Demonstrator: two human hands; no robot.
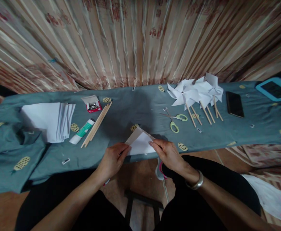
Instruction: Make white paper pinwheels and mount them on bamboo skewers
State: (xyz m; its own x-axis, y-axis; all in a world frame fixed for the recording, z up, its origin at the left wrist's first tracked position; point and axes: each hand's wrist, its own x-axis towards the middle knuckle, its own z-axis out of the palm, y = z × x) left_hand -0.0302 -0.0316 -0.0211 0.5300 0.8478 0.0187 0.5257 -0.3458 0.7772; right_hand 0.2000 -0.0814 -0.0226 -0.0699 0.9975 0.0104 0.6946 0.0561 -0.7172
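Note:
A folded sheet of white paper (140, 144) is held at the front edge of the cloth-covered table, one corner pointing away from me. My left hand (114, 158) pinches its left side between thumb and fingers. On the opposite side, my right hand (167, 153) grips the paper's edge the same way. Green-handled scissors (174, 123) lie partly open beyond my right hand. To the left of the paper rest several wooden sticks (97, 125) and a glue stick (82, 131).
White paper pinwheels (195, 91) on sticks lie at the back right, beside a dark phone (234, 104) and a blue-framed tablet (276, 89). A stack of paper (46, 120) sits at left, near a small red box (92, 104) of metal pieces. Curtains (131, 41) hang behind.

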